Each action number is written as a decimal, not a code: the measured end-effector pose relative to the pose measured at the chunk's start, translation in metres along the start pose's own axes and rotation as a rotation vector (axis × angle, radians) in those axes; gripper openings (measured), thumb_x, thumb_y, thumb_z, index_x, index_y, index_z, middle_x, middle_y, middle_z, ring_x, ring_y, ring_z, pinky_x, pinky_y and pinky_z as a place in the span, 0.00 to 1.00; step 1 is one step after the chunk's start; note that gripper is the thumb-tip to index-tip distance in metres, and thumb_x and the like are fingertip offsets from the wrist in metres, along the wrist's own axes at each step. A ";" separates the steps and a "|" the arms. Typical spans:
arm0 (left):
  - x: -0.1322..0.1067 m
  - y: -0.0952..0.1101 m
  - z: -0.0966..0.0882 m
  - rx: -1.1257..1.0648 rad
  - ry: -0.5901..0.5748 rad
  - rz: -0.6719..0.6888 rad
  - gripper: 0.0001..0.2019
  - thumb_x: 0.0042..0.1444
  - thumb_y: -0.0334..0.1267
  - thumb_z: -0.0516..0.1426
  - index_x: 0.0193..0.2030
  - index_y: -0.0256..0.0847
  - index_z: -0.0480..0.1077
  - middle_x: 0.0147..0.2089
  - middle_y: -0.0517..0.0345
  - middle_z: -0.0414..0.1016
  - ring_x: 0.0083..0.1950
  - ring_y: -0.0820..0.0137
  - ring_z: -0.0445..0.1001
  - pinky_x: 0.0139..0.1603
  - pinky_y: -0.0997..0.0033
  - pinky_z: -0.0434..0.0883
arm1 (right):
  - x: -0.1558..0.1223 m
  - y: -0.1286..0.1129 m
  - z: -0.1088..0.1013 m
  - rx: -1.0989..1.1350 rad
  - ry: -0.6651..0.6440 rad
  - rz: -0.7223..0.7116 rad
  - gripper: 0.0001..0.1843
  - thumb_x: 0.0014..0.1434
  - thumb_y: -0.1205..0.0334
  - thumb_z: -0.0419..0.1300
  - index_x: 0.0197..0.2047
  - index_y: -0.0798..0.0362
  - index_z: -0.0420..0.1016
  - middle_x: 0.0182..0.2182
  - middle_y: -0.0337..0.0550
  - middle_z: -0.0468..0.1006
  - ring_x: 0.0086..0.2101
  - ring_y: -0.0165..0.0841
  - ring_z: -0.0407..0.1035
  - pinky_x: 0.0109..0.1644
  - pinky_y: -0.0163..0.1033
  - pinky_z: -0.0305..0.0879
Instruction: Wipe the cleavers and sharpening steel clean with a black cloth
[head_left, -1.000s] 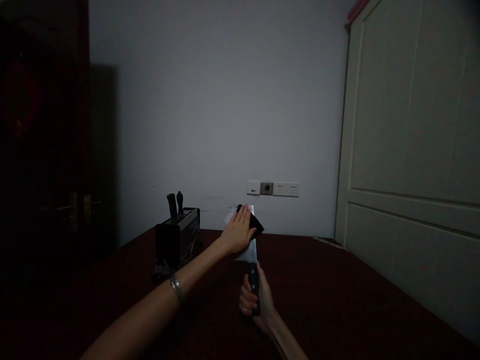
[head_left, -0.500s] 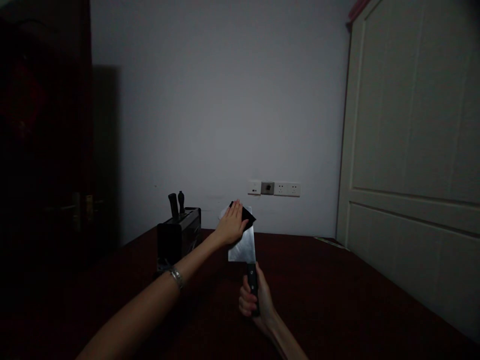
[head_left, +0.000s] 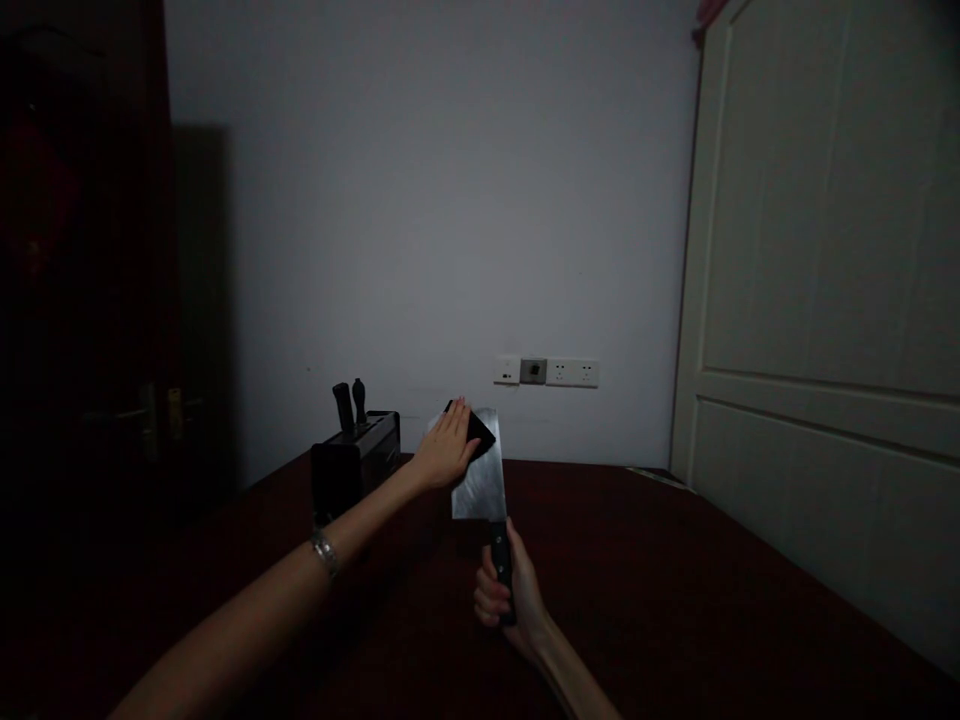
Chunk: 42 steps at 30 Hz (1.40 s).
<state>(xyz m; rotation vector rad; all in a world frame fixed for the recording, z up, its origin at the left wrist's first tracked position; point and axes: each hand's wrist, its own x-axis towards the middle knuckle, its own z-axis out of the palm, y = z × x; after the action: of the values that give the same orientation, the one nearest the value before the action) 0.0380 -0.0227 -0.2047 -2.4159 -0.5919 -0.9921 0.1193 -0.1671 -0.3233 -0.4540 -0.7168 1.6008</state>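
My right hand [head_left: 504, 598] is closed round the black handle of a cleaver [head_left: 482, 478], holding it upright with the broad steel blade facing me. My left hand [head_left: 444, 450] lies flat with fingers together against the upper left of the blade, pressing a dark cloth [head_left: 474, 430] onto it. A bit of white material shows beside the cloth at the blade's top left. A bracelet sits on my left wrist.
A dark knife block [head_left: 352, 466] with two black handles sticking up stands on the dark red table [head_left: 675, 570], left of my hands. Behind is a pale wall with a row of sockets [head_left: 546, 372]. A cream door [head_left: 825, 300] stands at right, dark furniture at left.
My left hand with the cloth has slid up and to the left along the blade, uncovering more of the steel. The cleaver stays upright in my right hand.
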 end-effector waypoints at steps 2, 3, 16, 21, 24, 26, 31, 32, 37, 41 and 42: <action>0.007 -0.010 0.000 -0.001 -0.023 -0.002 0.29 0.61 0.44 0.40 0.62 0.23 0.44 0.66 0.37 0.40 0.67 0.61 0.35 0.63 0.60 0.47 | 0.000 0.000 0.000 0.007 -0.014 0.014 0.33 0.52 0.34 0.41 0.12 0.53 0.56 0.05 0.29 0.48 0.07 0.20 0.39 0.10 0.27 0.39; 0.008 -0.012 -0.001 -0.004 -0.034 0.009 0.29 0.61 0.44 0.39 0.62 0.22 0.44 0.66 0.37 0.40 0.67 0.61 0.35 0.63 0.60 0.47 | 0.000 -0.001 0.000 0.013 -0.028 0.018 0.33 0.52 0.34 0.42 0.12 0.53 0.57 0.05 0.29 0.48 0.07 0.20 0.39 0.10 0.27 0.39; -0.003 0.001 -0.011 0.004 -0.156 0.238 0.31 0.61 0.47 0.39 0.63 0.25 0.40 0.67 0.39 0.35 0.67 0.63 0.29 0.64 0.63 0.42 | -0.003 -0.007 -0.001 0.071 -0.084 -0.023 0.31 0.52 0.35 0.43 0.13 0.53 0.57 0.06 0.28 0.49 0.08 0.20 0.39 0.11 0.27 0.39; 0.003 -0.002 -0.005 0.016 -0.167 0.178 0.31 0.61 0.47 0.37 0.62 0.22 0.41 0.66 0.36 0.36 0.66 0.61 0.30 0.63 0.61 0.42 | -0.002 -0.007 -0.003 0.064 -0.093 0.015 0.32 0.52 0.35 0.43 0.13 0.53 0.57 0.06 0.28 0.48 0.08 0.20 0.38 0.12 0.28 0.40; -0.012 0.018 -0.008 -0.001 -0.178 0.325 0.31 0.61 0.48 0.39 0.63 0.24 0.41 0.66 0.39 0.34 0.67 0.63 0.29 0.64 0.63 0.40 | -0.003 -0.009 -0.003 0.067 -0.072 0.000 0.31 0.52 0.35 0.43 0.14 0.54 0.57 0.06 0.27 0.48 0.08 0.19 0.38 0.12 0.27 0.39; -0.018 0.028 -0.010 -0.017 -0.183 0.398 0.32 0.60 0.49 0.40 0.63 0.26 0.40 0.67 0.41 0.34 0.67 0.63 0.29 0.64 0.65 0.40 | -0.004 -0.009 -0.003 0.073 -0.064 -0.005 0.31 0.52 0.35 0.43 0.14 0.54 0.57 0.06 0.27 0.47 0.08 0.19 0.37 0.12 0.27 0.38; 0.005 0.016 -0.001 -0.013 -0.209 0.305 0.31 0.61 0.48 0.39 0.63 0.25 0.41 0.66 0.39 0.36 0.67 0.63 0.32 0.63 0.64 0.42 | -0.004 -0.009 -0.002 0.082 -0.050 0.036 0.32 0.53 0.36 0.41 0.13 0.53 0.56 0.06 0.28 0.47 0.08 0.20 0.37 0.12 0.28 0.37; 0.011 0.012 0.001 -0.005 -0.215 0.256 0.31 0.61 0.48 0.38 0.63 0.24 0.42 0.66 0.38 0.37 0.67 0.62 0.33 0.63 0.63 0.42 | -0.004 -0.008 -0.002 0.079 -0.046 0.048 0.32 0.53 0.35 0.41 0.13 0.53 0.56 0.06 0.28 0.47 0.09 0.20 0.37 0.12 0.28 0.38; 0.010 0.022 0.003 -0.018 -0.220 0.304 0.31 0.61 0.48 0.38 0.63 0.24 0.41 0.66 0.38 0.35 0.67 0.62 0.32 0.63 0.62 0.42 | -0.004 -0.008 -0.004 0.093 -0.066 0.041 0.32 0.52 0.35 0.43 0.13 0.54 0.56 0.06 0.27 0.47 0.09 0.19 0.37 0.12 0.27 0.37; -0.007 0.037 -0.009 -0.053 -0.197 0.457 0.31 0.61 0.49 0.38 0.63 0.26 0.40 0.67 0.41 0.33 0.67 0.64 0.28 0.64 0.64 0.39 | -0.005 -0.009 -0.002 0.089 -0.063 0.022 0.32 0.53 0.36 0.41 0.14 0.54 0.58 0.05 0.28 0.48 0.08 0.19 0.37 0.12 0.27 0.38; -0.007 0.036 -0.010 -0.054 -0.199 0.460 0.32 0.60 0.49 0.38 0.64 0.27 0.40 0.67 0.41 0.33 0.67 0.64 0.28 0.64 0.64 0.39 | -0.004 -0.009 -0.002 0.082 -0.052 0.027 0.32 0.54 0.36 0.40 0.14 0.54 0.58 0.05 0.28 0.48 0.08 0.20 0.37 0.12 0.27 0.38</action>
<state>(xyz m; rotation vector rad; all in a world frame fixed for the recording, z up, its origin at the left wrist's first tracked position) 0.0473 -0.0587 -0.2124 -2.5483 -0.0579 -0.5860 0.1278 -0.1707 -0.3194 -0.3643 -0.6843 1.6658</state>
